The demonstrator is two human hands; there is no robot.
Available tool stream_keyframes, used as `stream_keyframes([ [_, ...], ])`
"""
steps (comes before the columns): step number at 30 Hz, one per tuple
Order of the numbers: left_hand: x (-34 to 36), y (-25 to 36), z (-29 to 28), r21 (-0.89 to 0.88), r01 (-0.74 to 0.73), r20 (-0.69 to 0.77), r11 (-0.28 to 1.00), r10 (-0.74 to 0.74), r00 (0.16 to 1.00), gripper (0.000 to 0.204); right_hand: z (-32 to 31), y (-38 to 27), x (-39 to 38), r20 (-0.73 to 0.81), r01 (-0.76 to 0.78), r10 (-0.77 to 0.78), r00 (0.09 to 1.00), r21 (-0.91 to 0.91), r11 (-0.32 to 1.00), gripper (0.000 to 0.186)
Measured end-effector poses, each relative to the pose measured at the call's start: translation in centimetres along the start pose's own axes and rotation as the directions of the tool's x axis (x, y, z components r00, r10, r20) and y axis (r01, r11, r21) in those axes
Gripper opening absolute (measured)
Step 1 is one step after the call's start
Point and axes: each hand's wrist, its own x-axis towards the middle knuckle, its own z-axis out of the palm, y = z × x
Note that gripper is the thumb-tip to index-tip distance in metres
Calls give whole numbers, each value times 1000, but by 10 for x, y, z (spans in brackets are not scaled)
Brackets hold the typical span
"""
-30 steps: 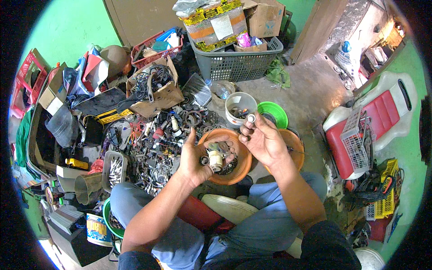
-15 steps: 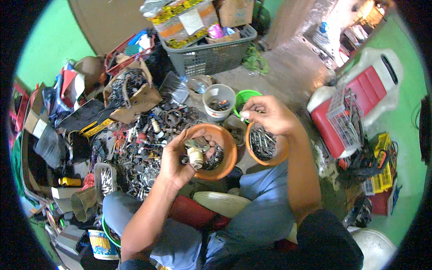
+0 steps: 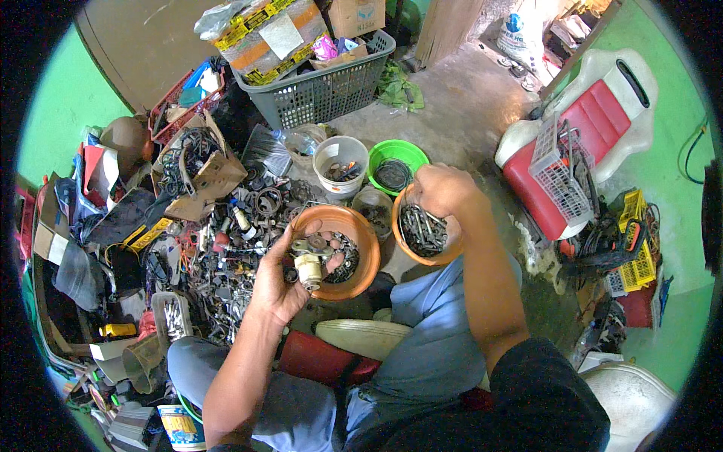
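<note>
My left hand [image 3: 275, 282] is closed around a small part with a cream cylindrical body and a grey metal flange [image 3: 307, 268]. It holds this part over an orange bowl [image 3: 367, 275] of small dark metal pieces. My right hand [image 3: 449, 192] hovers by the far right rim of a second orange bowl [image 3: 435, 258], which contains long bolts [image 3: 423, 230]. Its fingers are curled away from me, so whatever they hold is hidden. Just beyond that hand sits a green basin [image 3: 410, 149] with dark rings in it.
A white bucket [image 3: 320, 154] and a clear tub [image 3: 371, 200] stand near the bowls. Loose metal parts [image 3: 226, 264] cover the floor at left. A grey crate [image 3: 316, 98] stands behind; a red-and-white seat [image 3: 595, 124] is at right. A cushion [image 3: 361, 333] lies between my legs.
My right hand has turned over and its fingers are now out of sight; a small white piece showed between them before. The left hand keeps its hold. The whole view has shifted a little.
</note>
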Motion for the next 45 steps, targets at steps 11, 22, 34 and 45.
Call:
stream_keyframes([
  [11, 3, 3, -6, -50, -25, 57, 998, 28, 998, 45, 1, -26, -1, -314, 641, -559, 768, 384, 664, 10],
  [22, 2, 2, -8, -17, -47, 25, 999, 47, 999, 37, 18, -91, -30, -424, 726, -631, 650, 593, 349, 29],
  [34, 5, 6, -13, -41, -57, 31, 998, 58, 998, 34, 34, -101, -25, -382, 622, -572, 726, 719, 309, 30],
  [45, 1, 11, -8, 113, -69, -26, 991, 72, 997, 29, 29, -105, -30, -322, 590, -612, 722, 749, 303, 27],
])
